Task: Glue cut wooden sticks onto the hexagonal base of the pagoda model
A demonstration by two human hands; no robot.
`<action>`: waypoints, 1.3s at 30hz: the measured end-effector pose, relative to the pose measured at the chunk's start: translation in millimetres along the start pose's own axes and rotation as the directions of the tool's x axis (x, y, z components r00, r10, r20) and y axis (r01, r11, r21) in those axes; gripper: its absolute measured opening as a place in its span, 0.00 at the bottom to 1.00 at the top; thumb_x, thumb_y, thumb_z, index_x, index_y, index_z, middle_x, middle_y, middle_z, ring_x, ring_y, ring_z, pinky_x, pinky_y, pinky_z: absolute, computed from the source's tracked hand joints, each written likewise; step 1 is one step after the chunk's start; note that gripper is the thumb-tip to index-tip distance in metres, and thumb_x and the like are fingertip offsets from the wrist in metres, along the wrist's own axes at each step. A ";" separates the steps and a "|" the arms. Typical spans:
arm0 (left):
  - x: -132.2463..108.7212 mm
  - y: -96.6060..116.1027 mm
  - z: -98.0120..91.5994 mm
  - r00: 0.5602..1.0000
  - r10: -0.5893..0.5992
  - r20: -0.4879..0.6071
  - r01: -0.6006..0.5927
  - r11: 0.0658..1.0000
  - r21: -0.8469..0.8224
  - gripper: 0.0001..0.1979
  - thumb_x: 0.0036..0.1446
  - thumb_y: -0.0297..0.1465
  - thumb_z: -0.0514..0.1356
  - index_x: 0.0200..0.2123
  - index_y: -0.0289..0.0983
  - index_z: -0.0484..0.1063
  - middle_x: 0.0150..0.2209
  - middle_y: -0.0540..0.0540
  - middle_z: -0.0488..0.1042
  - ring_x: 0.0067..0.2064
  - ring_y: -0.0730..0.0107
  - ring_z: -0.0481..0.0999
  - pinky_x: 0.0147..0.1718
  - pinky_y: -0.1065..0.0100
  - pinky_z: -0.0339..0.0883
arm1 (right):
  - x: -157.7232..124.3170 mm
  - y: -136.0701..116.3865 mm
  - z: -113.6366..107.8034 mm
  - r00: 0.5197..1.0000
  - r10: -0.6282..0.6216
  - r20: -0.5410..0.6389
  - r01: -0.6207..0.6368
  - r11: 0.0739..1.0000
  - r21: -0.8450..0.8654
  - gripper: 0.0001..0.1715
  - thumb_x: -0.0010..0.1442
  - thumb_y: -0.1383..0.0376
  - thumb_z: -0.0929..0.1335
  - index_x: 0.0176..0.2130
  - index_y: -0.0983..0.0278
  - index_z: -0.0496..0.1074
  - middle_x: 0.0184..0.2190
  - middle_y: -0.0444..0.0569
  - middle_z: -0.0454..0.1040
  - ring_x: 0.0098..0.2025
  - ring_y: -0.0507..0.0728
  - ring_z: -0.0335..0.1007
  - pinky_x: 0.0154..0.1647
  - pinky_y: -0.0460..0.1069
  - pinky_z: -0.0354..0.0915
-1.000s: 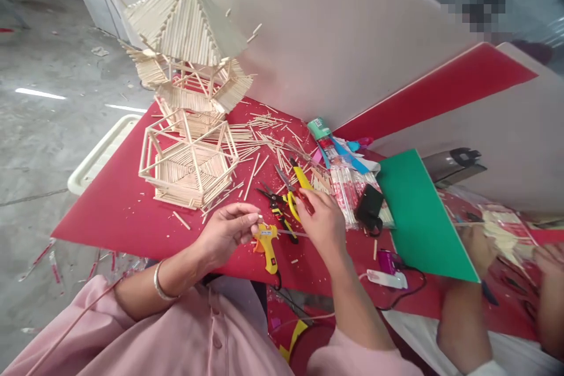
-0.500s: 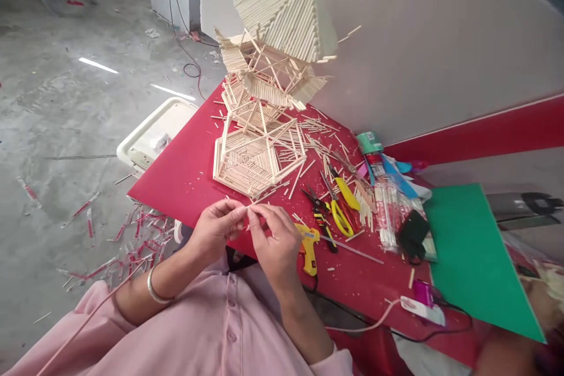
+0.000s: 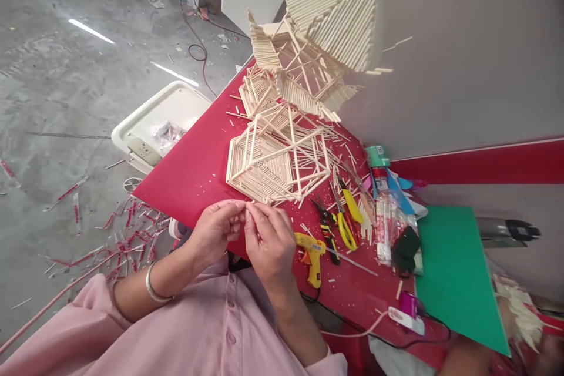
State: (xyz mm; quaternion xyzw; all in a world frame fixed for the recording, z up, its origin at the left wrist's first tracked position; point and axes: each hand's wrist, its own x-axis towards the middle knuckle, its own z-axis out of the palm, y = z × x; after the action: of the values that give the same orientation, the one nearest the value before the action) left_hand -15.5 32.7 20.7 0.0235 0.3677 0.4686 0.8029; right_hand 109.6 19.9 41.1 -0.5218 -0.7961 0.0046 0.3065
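My left hand [image 3: 220, 227] and right hand [image 3: 271, 242] meet, fingers pinched; on what, I can't tell. A yellow plastic glue gun [image 3: 314, 257] lies near.

The hands [image 3: 271, 247] (earlier apart) have now come together.

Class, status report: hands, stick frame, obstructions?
Left hand and right hand pinched, fingertips meeting; grip contents unclear. Stick frame just beyond, on red table. Glue gun beside right hand.

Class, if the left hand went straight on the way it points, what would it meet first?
Probably the right hand, directly ahead of the left hand; whether they touch is unclear.
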 end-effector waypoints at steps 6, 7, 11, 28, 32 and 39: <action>0.3 0.1 -3.0 0.996 0.083 -0.016 -0.081 0.993 0.089 0.14 0.44 0.36 0.70 0.32 0.32 0.80 0.17 0.53 0.63 0.19 0.81 0.57 0.17 0.75 0.48 | 6.3 0.6 0.5 0.997 -0.074 -0.003 0.073 0.996 -0.060 0.20 0.62 0.75 0.67 0.52 0.61 0.74 0.41 0.52 0.79 0.43 0.57 0.75 0.46 0.53 0.73; 0.1 0.7 -2.1 0.997 0.078 -0.019 -0.076 0.994 0.080 0.14 0.43 0.35 0.70 0.32 0.32 0.80 0.17 0.53 0.64 0.19 0.81 0.57 0.17 0.75 0.48 | 7.1 1.0 1.3 0.998 -0.070 -0.004 0.070 0.995 -0.066 0.20 0.62 0.75 0.67 0.52 0.62 0.74 0.41 0.53 0.79 0.43 0.57 0.75 0.46 0.54 0.73; -0.3 2.7 1.0 0.999 0.037 -0.033 -0.037 0.999 0.007 0.13 0.42 0.33 0.70 0.33 0.32 0.80 0.18 0.53 0.65 0.20 0.80 0.60 0.17 0.76 0.51 | 9.7 2.1 5.9 0.999 -0.034 -0.007 0.034 0.997 -0.073 0.20 0.64 0.73 0.66 0.53 0.60 0.74 0.41 0.52 0.79 0.45 0.57 0.75 0.48 0.55 0.73; 5.5 1.4 -6.7 0.996 0.085 0.014 -0.081 0.976 -0.201 0.12 0.47 0.32 0.65 0.36 0.36 0.71 0.41 0.46 0.76 0.24 0.75 0.73 0.12 0.76 0.59 | 21.8 0.7 14.9 0.996 0.033 0.086 -0.015 0.979 -0.203 0.16 0.66 0.73 0.63 0.51 0.65 0.73 0.41 0.53 0.79 0.44 0.58 0.73 0.48 0.54 0.71; 8.6 -0.5 -9.8 0.996 0.079 0.044 -0.068 0.975 -0.210 0.12 0.49 0.33 0.65 0.37 0.36 0.71 0.39 0.46 0.76 0.23 0.75 0.73 0.11 0.77 0.58 | 22.6 -0.9 14.9 0.993 0.048 0.109 -0.024 0.977 -0.211 0.16 0.67 0.73 0.62 0.50 0.65 0.73 0.41 0.53 0.78 0.44 0.58 0.72 0.47 0.53 0.70; 9.3 0.9 -10.9 0.995 0.063 0.072 -0.044 0.970 -0.239 0.12 0.49 0.32 0.65 0.38 0.35 0.71 0.34 0.47 0.75 0.22 0.75 0.71 0.11 0.78 0.58 | 20.7 -2.4 18.6 0.986 0.108 0.126 -0.087 0.982 -0.167 0.19 0.68 0.73 0.60 0.53 0.63 0.72 0.41 0.53 0.74 0.44 0.57 0.71 0.46 0.53 0.70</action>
State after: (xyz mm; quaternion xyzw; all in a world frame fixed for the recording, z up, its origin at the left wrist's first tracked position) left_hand -20.1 37.0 7.8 -0.0441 0.2763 0.5295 0.8008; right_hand 92.8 41.9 36.7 -0.5818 -0.7861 -0.0097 0.2084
